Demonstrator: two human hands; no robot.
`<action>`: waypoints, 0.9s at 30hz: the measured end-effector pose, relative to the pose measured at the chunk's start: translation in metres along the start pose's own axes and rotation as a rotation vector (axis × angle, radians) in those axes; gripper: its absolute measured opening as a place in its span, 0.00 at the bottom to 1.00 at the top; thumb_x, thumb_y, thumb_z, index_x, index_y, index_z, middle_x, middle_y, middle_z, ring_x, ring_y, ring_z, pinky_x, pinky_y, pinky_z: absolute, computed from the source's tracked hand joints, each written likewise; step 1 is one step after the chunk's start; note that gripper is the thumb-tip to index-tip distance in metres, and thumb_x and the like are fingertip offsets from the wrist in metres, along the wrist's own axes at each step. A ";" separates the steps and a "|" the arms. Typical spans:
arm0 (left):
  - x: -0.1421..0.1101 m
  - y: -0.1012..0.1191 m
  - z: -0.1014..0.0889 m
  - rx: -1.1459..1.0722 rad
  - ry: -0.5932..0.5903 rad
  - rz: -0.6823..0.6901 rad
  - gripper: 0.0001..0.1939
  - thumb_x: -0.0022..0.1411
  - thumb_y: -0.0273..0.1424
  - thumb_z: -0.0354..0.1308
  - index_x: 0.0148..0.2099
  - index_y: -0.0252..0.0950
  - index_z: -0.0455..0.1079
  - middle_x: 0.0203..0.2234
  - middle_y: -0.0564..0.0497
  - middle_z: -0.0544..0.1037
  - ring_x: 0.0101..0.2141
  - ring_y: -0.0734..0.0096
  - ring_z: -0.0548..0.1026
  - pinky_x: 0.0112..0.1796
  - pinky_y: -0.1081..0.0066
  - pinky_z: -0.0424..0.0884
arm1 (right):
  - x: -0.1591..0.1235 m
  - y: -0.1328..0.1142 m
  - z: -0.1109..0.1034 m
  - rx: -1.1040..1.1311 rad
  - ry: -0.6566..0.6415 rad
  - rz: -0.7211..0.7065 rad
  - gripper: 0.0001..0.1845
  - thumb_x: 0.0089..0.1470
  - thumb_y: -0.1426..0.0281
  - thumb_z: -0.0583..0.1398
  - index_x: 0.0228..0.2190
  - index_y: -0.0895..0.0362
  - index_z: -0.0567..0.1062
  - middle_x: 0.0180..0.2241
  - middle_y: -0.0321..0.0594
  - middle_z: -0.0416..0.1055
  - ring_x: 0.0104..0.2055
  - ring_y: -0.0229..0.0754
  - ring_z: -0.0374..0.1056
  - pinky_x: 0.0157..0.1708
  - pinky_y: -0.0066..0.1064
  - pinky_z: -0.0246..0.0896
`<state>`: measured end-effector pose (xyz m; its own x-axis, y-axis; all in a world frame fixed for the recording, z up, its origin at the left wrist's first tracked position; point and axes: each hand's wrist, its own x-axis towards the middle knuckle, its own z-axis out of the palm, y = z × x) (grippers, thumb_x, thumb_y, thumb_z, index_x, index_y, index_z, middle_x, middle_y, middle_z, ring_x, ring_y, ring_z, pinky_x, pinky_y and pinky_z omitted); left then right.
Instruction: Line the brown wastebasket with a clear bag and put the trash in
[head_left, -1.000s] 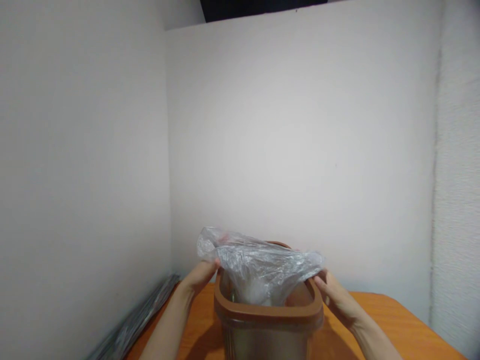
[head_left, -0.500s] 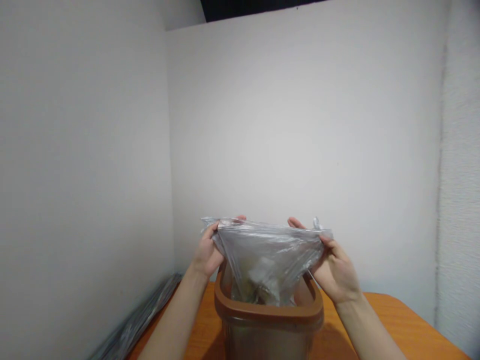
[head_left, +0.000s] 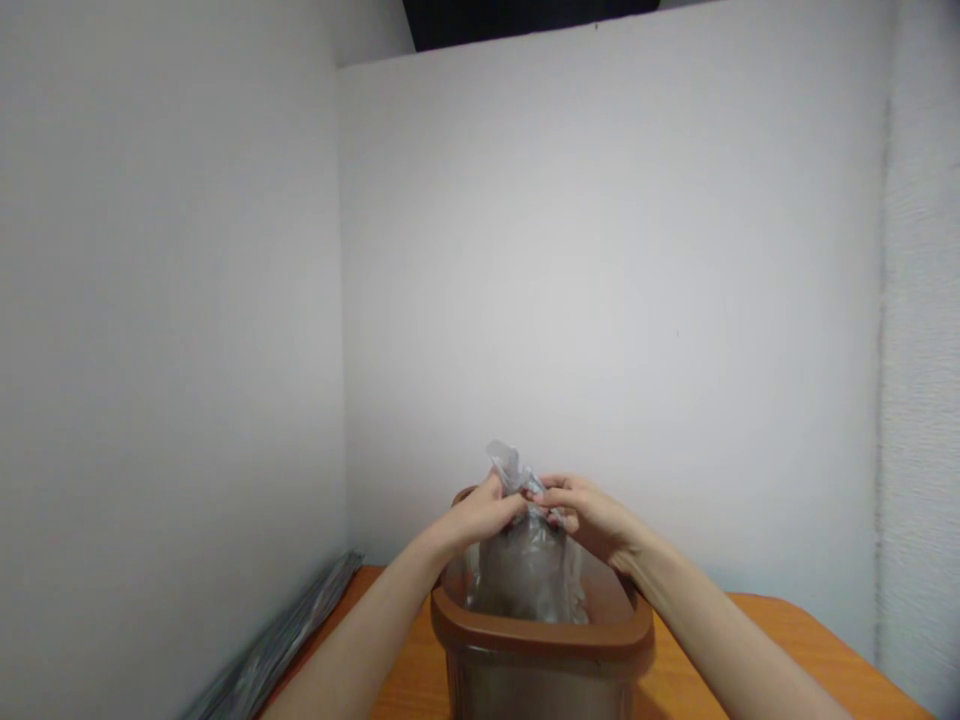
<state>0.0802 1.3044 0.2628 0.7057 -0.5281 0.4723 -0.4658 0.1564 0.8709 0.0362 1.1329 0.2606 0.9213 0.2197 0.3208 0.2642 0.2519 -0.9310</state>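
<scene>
Head view: left hand (head_left: 480, 515) and right hand (head_left: 589, 518) now meet at 12 o'clock above the brown bin (head_left: 541, 640), fingers pinched shut on the plastic bag (head_left: 525, 560). Half a second ago the mouth was stretched wide; it is now gathered, the bag hanging inside the bin.

An orange table (head_left: 787, 650) meets white walls (head_left: 600, 250); perhaps folded grey sheeting (head_left: 277, 640) lies along its left edge.

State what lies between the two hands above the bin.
In the head view, the gathered neck of the plastic bag sits between the left hand and right hand.
</scene>
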 end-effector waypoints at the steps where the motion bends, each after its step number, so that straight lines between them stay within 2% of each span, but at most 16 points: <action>1: -0.002 -0.003 0.001 0.043 -0.013 0.017 0.10 0.48 0.27 0.66 0.34 0.37 0.72 0.27 0.53 0.76 0.31 0.68 0.69 0.35 0.70 0.64 | -0.002 0.001 0.003 -0.049 -0.055 0.002 0.15 0.38 0.68 0.73 0.30 0.58 0.79 0.29 0.39 0.76 0.33 0.40 0.69 0.36 0.31 0.64; 4: -0.006 -0.007 0.004 0.142 -0.082 0.078 0.16 0.47 0.25 0.65 0.41 0.38 0.73 0.39 0.49 0.78 0.43 0.61 0.71 0.46 0.68 0.65 | -0.008 0.002 0.010 -0.285 -0.131 -0.051 0.20 0.44 0.59 0.71 0.38 0.56 0.80 0.40 0.41 0.78 0.44 0.47 0.70 0.50 0.39 0.61; 6: -0.008 -0.008 0.005 0.186 -0.122 0.104 0.15 0.49 0.24 0.64 0.41 0.39 0.73 0.40 0.48 0.77 0.45 0.59 0.71 0.50 0.66 0.63 | -0.006 0.005 0.009 -0.399 -0.097 -0.072 0.20 0.47 0.54 0.69 0.36 0.55 0.81 0.39 0.42 0.79 0.43 0.48 0.70 0.49 0.41 0.61; 8: -0.009 -0.008 0.005 0.216 -0.134 0.097 0.13 0.50 0.26 0.65 0.40 0.38 0.73 0.38 0.48 0.77 0.44 0.58 0.71 0.51 0.65 0.62 | 0.000 0.009 0.004 -0.403 -0.032 -0.059 0.22 0.46 0.50 0.68 0.32 0.56 0.81 0.34 0.42 0.79 0.39 0.48 0.70 0.45 0.41 0.61; 11: -0.009 -0.007 0.005 0.212 -0.165 0.052 0.18 0.49 0.31 0.68 0.44 0.37 0.72 0.39 0.48 0.76 0.43 0.59 0.71 0.48 0.65 0.64 | 0.007 0.014 -0.003 -0.335 0.051 -0.066 0.23 0.42 0.48 0.68 0.28 0.57 0.81 0.28 0.40 0.78 0.32 0.45 0.69 0.38 0.37 0.61; 13: -0.010 -0.003 0.004 0.162 -0.247 0.000 0.20 0.50 0.35 0.68 0.46 0.37 0.71 0.36 0.48 0.76 0.38 0.63 0.73 0.44 0.66 0.67 | 0.008 0.015 -0.006 -0.267 0.075 -0.072 0.24 0.42 0.49 0.68 0.29 0.57 0.80 0.26 0.39 0.77 0.29 0.43 0.68 0.35 0.36 0.62; 16: -0.010 0.003 0.002 0.082 -0.389 -0.103 0.18 0.54 0.43 0.65 0.40 0.35 0.71 0.28 0.48 0.77 0.30 0.67 0.73 0.38 0.67 0.68 | 0.004 0.011 -0.009 -0.177 0.111 -0.086 0.26 0.46 0.48 0.65 0.36 0.57 0.79 0.25 0.39 0.76 0.25 0.43 0.67 0.31 0.36 0.62; 18: -0.009 0.004 0.000 0.067 -0.432 -0.163 0.19 0.54 0.46 0.65 0.36 0.34 0.73 0.26 0.47 0.78 0.28 0.67 0.73 0.36 0.68 0.67 | 0.002 0.007 -0.011 -0.147 0.150 -0.125 0.25 0.46 0.49 0.66 0.37 0.57 0.78 0.26 0.39 0.76 0.27 0.42 0.67 0.31 0.35 0.62; 22: -0.005 -0.002 -0.003 0.075 -0.369 -0.213 0.17 0.54 0.45 0.64 0.32 0.35 0.73 0.22 0.50 0.76 0.26 0.70 0.70 0.33 0.71 0.64 | -0.002 0.002 -0.012 -0.192 0.159 -0.204 0.19 0.50 0.53 0.63 0.32 0.56 0.75 0.28 0.38 0.74 0.30 0.40 0.68 0.34 0.32 0.62; 25: -0.003 -0.008 -0.004 0.081 -0.253 -0.201 0.16 0.51 0.43 0.66 0.27 0.35 0.70 0.19 0.54 0.72 0.24 0.74 0.66 0.32 0.72 0.61 | -0.005 0.000 -0.005 -0.345 0.096 -0.243 0.15 0.54 0.58 0.61 0.37 0.55 0.74 0.28 0.37 0.74 0.30 0.40 0.68 0.33 0.33 0.62; 27: -0.002 -0.010 -0.005 0.079 -0.165 -0.196 0.16 0.50 0.43 0.65 0.28 0.35 0.70 0.19 0.56 0.71 0.24 0.75 0.65 0.31 0.73 0.59 | -0.007 -0.002 0.001 -0.496 0.036 -0.274 0.12 0.54 0.63 0.61 0.39 0.55 0.75 0.30 0.38 0.75 0.31 0.42 0.70 0.35 0.34 0.62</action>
<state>0.0859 1.3079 0.2538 0.6933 -0.6715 0.2616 -0.3736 -0.0245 0.9273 0.0292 1.1318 0.2604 0.8072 0.1739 0.5640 0.5892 -0.1802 -0.7877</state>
